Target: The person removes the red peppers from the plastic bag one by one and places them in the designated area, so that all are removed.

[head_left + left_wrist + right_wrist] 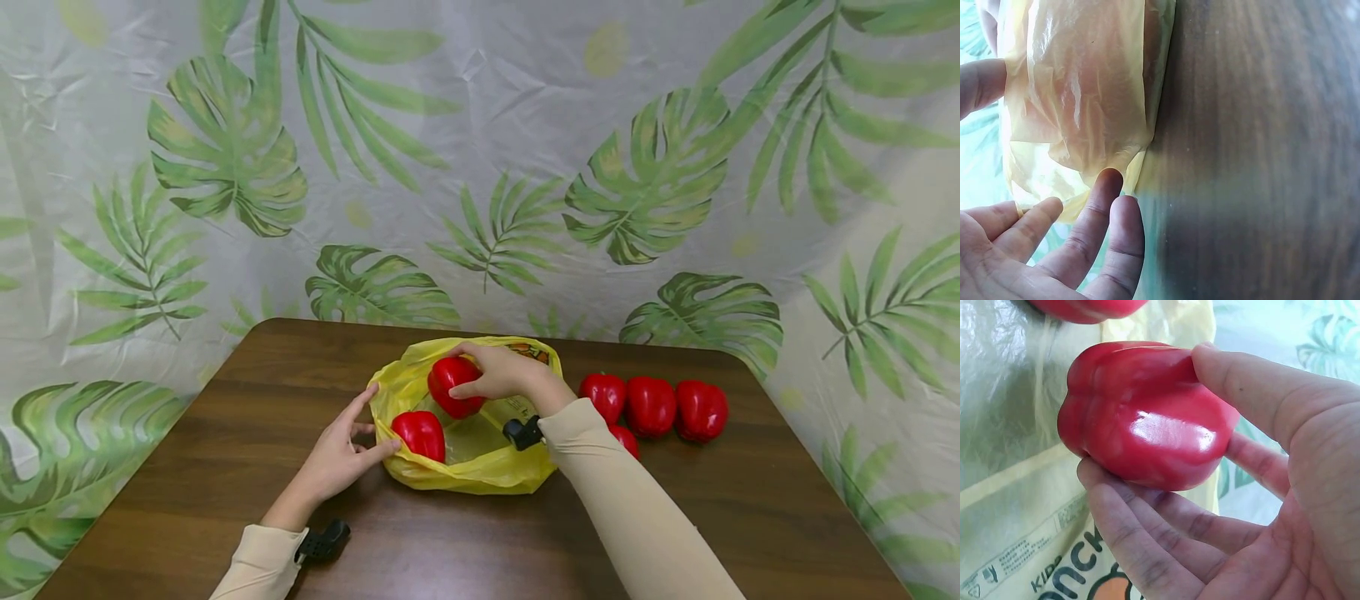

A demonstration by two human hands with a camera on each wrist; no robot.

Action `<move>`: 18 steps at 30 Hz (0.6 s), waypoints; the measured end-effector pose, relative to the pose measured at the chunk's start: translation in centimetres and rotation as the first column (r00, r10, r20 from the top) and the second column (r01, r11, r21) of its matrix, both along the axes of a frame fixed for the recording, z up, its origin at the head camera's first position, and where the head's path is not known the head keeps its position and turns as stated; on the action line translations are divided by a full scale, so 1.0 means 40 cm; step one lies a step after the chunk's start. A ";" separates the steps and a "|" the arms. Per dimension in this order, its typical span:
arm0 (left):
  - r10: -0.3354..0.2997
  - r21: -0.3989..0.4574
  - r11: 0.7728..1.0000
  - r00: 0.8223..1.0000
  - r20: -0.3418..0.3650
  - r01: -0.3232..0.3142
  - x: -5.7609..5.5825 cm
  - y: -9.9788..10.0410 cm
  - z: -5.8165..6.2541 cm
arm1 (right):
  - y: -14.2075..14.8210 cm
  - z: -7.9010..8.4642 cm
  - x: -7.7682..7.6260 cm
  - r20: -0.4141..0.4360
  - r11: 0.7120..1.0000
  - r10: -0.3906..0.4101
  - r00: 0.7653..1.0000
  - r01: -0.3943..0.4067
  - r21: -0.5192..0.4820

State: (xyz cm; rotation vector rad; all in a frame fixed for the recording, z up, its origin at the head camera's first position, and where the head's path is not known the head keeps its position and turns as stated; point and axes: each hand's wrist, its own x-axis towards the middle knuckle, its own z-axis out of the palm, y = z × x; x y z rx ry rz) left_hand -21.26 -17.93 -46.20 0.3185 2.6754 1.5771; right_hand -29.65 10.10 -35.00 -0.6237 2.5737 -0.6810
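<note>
A yellow plastic bag [487, 475] lies on the table with its mouth spread wide. My left hand [337, 458] holds the bag's left rim, its thumb and fingers spread along the edge; in the left wrist view the fingers [1079, 250] meet the thin plastic. Inside the bag's left side rests a red bell pepper [418, 436]. Over the bag's mouth, my right hand [498, 375] grips a second red bell pepper [1147, 419] between thumb and fingers. Whether this pepper touches the bag's bottom I cannot tell.
To the right of the bag, several red bell peppers stand on the brown wooden table [600, 517]: three in a row, with the middle one [651, 406] between two others, and another [626, 439] partly behind the right sleeve. A leaf-patterned cloth [480, 167] hangs behind.
</note>
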 end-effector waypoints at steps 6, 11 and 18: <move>0.001 -0.007 1.000 1.000 -0.005 -0.001 0.000 0.000 0.000 | 0.027 0.009 0.009 -0.012 1.000 -0.011 1.000 0.010 -0.017; 0.000 -0.007 1.000 1.000 -0.004 0.000 0.000 0.000 -0.002 | 0.050 0.014 0.018 -0.003 0.998 -0.019 1.000 0.019 -0.060; -0.007 0.004 1.000 1.000 -0.013 0.008 0.001 -0.001 -0.002 | 0.096 0.032 0.037 -0.037 0.996 -0.021 0.999 0.018 -0.090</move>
